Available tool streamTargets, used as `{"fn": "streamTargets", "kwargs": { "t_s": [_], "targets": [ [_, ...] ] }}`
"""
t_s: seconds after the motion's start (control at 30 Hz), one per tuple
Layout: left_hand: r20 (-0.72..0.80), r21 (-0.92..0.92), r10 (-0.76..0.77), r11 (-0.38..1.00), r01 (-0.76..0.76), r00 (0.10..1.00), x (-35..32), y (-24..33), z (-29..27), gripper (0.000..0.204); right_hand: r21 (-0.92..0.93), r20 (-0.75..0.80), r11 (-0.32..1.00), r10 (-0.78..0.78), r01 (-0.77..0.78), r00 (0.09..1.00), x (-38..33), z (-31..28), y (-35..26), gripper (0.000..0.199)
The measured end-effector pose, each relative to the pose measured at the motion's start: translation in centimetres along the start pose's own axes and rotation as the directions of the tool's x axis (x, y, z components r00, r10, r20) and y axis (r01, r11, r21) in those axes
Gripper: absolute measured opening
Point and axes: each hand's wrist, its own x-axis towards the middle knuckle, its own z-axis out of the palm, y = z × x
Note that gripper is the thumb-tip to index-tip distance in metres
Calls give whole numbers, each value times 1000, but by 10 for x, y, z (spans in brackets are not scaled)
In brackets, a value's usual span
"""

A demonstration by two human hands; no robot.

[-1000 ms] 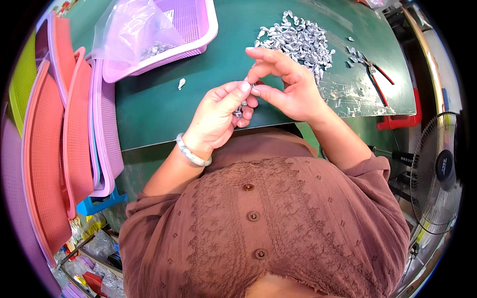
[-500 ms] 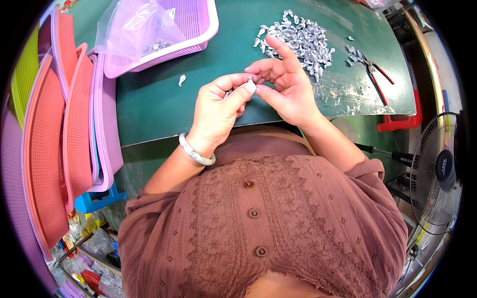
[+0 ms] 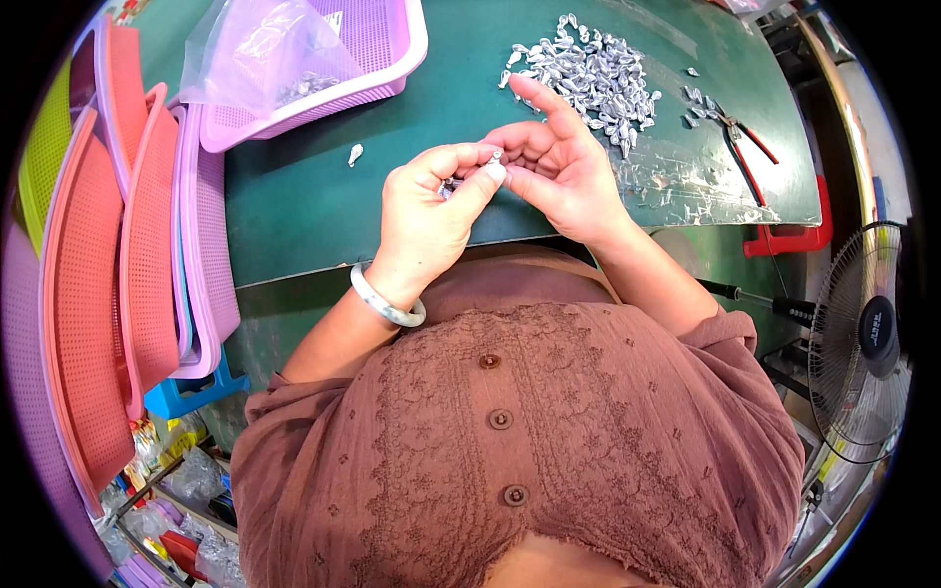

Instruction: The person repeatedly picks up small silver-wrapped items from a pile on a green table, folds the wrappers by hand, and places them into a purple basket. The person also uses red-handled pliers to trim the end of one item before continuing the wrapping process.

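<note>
Above the table's near edge my two hands meet. My left hand (image 3: 431, 201), a pale bangle at its wrist, pinches a small silver metal piece (image 3: 496, 159) between thumb and forefinger. More silver shows within its curled fingers. My right hand (image 3: 573, 181) presses its thumb and a fingertip against the same piece, one finger raised and the others curled. Most of the piece is hidden by fingertips. Beyond the right hand lies a heap of silver teardrop-shaped metal pieces (image 3: 593, 78). A single silver teardrop piece (image 3: 355, 154) lies left of my hands.
A purple basket (image 3: 294, 122) on the green table (image 3: 294, 220) holds a clear plastic bag (image 3: 265, 49) with metal pieces. Red-handled pliers (image 3: 742, 157) lie to the right beside several loose pieces. Stacked coloured baskets (image 3: 83, 314) line the left. A fan (image 3: 863, 338) stands right.
Both hands stay together at the same spot. The fingers have shifted slightly around the silver piece, and the raised right finger has tipped a little to the left.
</note>
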Motion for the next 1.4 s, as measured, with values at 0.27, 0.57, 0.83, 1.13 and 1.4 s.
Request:
{"fn": "streamTargets", "kwargs": {
  "t_s": [0.27,0.57,0.83,1.13,1.4],
  "targets": [
    [24,66,12,998,-14,1000,0,1,-2,16,-6,1,999,40,-40,999,-1,0,-2,68],
    [26,109,30,994,-33,999,-1,0,-2,17,-5,7,999,35,-35,999,-1,-1,0,68],
    [30,111,24,993,-27,999,-1,0,-2,17,-36,16,998,46,-46,999,-1,-1,-1,67],
    [28,97,30,995,-33,999,-1,-2,-3,17,-49,20,997,57,-56,998,-1,-1,-2,66],
    [15,28,44,999,-45,999,0,-7,-3,16,-38,30,998,55,-54,998,-1,-2,-2,66]
  ]
}}
